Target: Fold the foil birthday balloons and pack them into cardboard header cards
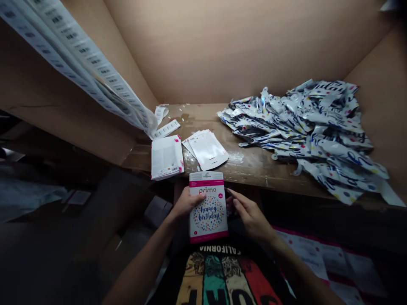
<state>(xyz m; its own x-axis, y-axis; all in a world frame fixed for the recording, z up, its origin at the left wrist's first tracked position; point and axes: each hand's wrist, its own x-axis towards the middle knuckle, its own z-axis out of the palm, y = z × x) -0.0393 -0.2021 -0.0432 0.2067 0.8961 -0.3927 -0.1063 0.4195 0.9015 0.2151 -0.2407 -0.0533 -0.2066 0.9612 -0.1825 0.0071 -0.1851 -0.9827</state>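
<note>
My left hand [187,203] grips the left edge of a white and pink balloon packet [208,212], thumb on its front. The packet is upright before my chest and reads "prima" and "happy birthday" over a ring of coloured dots. Close by its right edge is my right hand [249,209], fingers curled together; what they pinch, if anything, is too dark to make out. On the cardboard surface just beyond lie a stack of packets [167,156] and a few loose, overlapping white packets [208,148].
A big heap of folded foil balloons [305,123] covers the right side of the cardboard shelf [235,163]. Long strips of barcode labels [104,76] hang down at the left. More pink and white packets [330,258] lie below at the right. Cardboard walls [241,46] enclose the shelf.
</note>
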